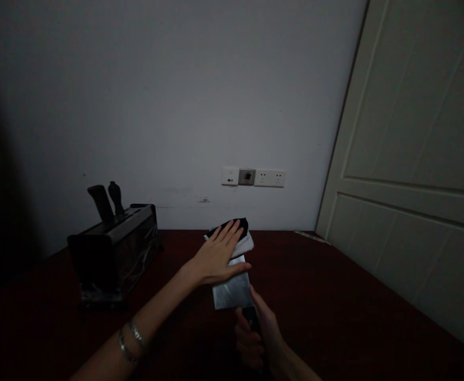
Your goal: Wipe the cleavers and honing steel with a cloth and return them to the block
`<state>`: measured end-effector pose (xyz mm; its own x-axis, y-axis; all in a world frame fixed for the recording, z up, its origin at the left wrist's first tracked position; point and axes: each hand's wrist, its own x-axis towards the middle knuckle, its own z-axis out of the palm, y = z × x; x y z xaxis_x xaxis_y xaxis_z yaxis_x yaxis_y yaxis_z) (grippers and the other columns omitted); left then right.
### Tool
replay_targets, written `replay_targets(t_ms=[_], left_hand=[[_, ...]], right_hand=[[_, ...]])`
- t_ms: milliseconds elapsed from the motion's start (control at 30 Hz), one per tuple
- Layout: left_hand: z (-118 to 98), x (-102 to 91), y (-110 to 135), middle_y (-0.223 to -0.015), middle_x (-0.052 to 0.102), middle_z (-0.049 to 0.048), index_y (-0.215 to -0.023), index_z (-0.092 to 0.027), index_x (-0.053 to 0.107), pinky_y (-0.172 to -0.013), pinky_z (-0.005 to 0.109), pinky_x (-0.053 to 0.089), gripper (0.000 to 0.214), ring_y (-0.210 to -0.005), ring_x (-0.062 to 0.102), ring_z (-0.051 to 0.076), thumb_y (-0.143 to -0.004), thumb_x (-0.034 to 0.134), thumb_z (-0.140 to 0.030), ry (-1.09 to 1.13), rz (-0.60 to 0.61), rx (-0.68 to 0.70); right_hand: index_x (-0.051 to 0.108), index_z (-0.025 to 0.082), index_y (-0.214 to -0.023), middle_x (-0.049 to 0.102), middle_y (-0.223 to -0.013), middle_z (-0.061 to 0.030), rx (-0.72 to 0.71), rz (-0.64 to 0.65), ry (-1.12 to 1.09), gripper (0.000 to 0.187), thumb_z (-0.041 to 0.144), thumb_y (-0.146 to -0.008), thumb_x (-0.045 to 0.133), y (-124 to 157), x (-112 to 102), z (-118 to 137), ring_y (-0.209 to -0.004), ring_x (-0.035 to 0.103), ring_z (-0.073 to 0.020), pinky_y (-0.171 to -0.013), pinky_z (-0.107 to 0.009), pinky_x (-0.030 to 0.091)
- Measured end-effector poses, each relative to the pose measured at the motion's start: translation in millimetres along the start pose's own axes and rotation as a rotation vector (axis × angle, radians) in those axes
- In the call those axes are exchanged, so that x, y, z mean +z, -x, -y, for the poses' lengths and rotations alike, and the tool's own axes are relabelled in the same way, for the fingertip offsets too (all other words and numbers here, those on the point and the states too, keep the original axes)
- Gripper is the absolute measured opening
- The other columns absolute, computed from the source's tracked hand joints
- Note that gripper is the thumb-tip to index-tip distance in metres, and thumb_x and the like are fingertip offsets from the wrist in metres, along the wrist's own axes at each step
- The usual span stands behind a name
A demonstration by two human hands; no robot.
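My right hand (256, 333) is closed round the dark handle of a cleaver, with the index finger stretched along its top. The cleaver's broad grey blade (233, 291) lies flat and points away from me. My left hand (219, 255) rests flat on the far part of the blade, fingers straight and together. Under its fingertips lie a white cloth (244, 245) and a dark object (238, 224) that I cannot make out. Everything sits over a dark red table (327, 296). Two bracelets circle my left wrist.
A dark knife block (115, 251) with two black handles sticking up stands at the left of the table. A pale wall with white sockets (269, 178) rises behind. A cream door (410, 169) fills the right side.
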<state>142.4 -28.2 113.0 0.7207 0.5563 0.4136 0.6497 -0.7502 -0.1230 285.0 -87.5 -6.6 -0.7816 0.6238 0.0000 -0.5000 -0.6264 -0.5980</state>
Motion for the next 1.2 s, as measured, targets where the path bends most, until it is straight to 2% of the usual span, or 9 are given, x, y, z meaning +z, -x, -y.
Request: replay_targets(t_ms=[100, 367, 533, 667, 767, 900, 1033, 1200], left_hand=[[4, -0.3, -1, -0.148, 0.001, 0.0121, -0.142, -0.013, 0.004, -0.108, 0.043, 0.007, 0.082, -0.135, -0.003, 0.025, -0.082, 0.027, -0.065, -0.003, -0.024, -0.018], [-14, -11.5, 14, -0.148, 0.001, 0.011, -0.143, -0.016, 0.003, -0.109, 0.041, 0.007, 0.084, -0.136, 0.0, 0.026, -0.081, 0.029, -0.066, 0.008, 0.01, 0.079], [-1, -7.1, 10, -0.148, 0.001, 0.0113, -0.142, -0.014, 0.001, -0.109, 0.041, 0.006, 0.081, -0.136, -0.001, 0.025, -0.083, 0.028, -0.063, -0.016, -0.028, -0.016], [4, -6.5, 8, -0.148, -0.001, 0.011, -0.142, -0.015, -0.002, -0.109, 0.042, 0.005, 0.082, -0.135, -0.003, 0.025, -0.083, 0.029, -0.063, -0.007, -0.059, -0.037], [-2, -8.1, 11, -0.148, -0.003, 0.0115, -0.142, -0.016, -0.004, -0.109, 0.043, 0.005, 0.084, -0.135, -0.004, 0.026, -0.082, 0.029, -0.065, -0.003, -0.05, -0.033], [-11, -8.3, 17, -0.148, -0.001, 0.0122, -0.142, -0.014, -0.001, -0.108, 0.042, 0.007, 0.084, -0.135, -0.003, 0.026, -0.082, 0.027, -0.065, 0.0, 0.023, 0.013], [-12, -8.3, 17, -0.148, -0.001, 0.012, -0.142, -0.012, 0.001, -0.109, 0.04, 0.007, 0.083, -0.135, -0.004, 0.024, -0.083, 0.023, -0.065, -0.024, 0.073, -0.002], [0, -12.5, 14, -0.148, -0.003, 0.0107, -0.142, -0.012, -0.003, -0.109, 0.039, 0.005, 0.08, -0.135, -0.006, 0.022, -0.085, 0.019, -0.063, -0.063, 0.06, -0.07]], right_hand=[[0.043, 0.018, -0.045, 0.031, -0.029, 0.0062, 0.01, -0.037, 0.009, 0.07, 0.076, -0.075, 0.018, 1, 1, 0, -0.021, 0.02, -0.0053, -0.023, -0.017, 0.021], [0.043, 0.018, -0.047, 0.03, -0.029, 0.0076, -0.044, -0.062, 0.037, 0.066, 0.076, -0.073, 0.024, 4, 11, 2, -0.022, 0.019, -0.0049, -0.024, -0.016, 0.02], [0.043, 0.018, -0.045, 0.031, -0.029, 0.0063, 0.02, -0.067, 0.045, 0.07, 0.076, -0.075, 0.018, 1, 7, -4, -0.021, 0.02, -0.0056, -0.023, -0.017, 0.021], [0.045, 0.018, -0.045, 0.031, -0.029, 0.0062, 0.02, -0.064, 0.043, 0.068, 0.073, -0.077, 0.02, 2, 5, -6, -0.021, 0.02, -0.0055, -0.022, -0.017, 0.021], [0.045, 0.018, -0.047, 0.032, -0.03, 0.0065, -0.004, -0.036, 0.05, 0.066, 0.073, -0.076, 0.026, 1, 4, -6, -0.021, 0.021, -0.0053, -0.023, -0.017, 0.023], [0.045, 0.018, -0.046, 0.033, -0.029, 0.0066, -0.014, 0.032, 0.026, 0.063, 0.074, -0.072, 0.032, -1, 1, -5, -0.021, 0.021, -0.0059, -0.022, -0.018, 0.023], [0.044, 0.018, -0.046, 0.033, -0.029, 0.0059, 0.013, 0.005, 0.001, 0.068, 0.075, -0.074, 0.023, 0, 2, -5, -0.021, 0.021, -0.0056, -0.022, -0.018, 0.023], [0.046, 0.017, -0.045, 0.032, -0.029, 0.0053, 0.047, -0.004, -0.019, 0.072, 0.071, -0.079, 0.012, 2, 8, -7, -0.021, 0.021, -0.0055, -0.022, -0.016, 0.022]])
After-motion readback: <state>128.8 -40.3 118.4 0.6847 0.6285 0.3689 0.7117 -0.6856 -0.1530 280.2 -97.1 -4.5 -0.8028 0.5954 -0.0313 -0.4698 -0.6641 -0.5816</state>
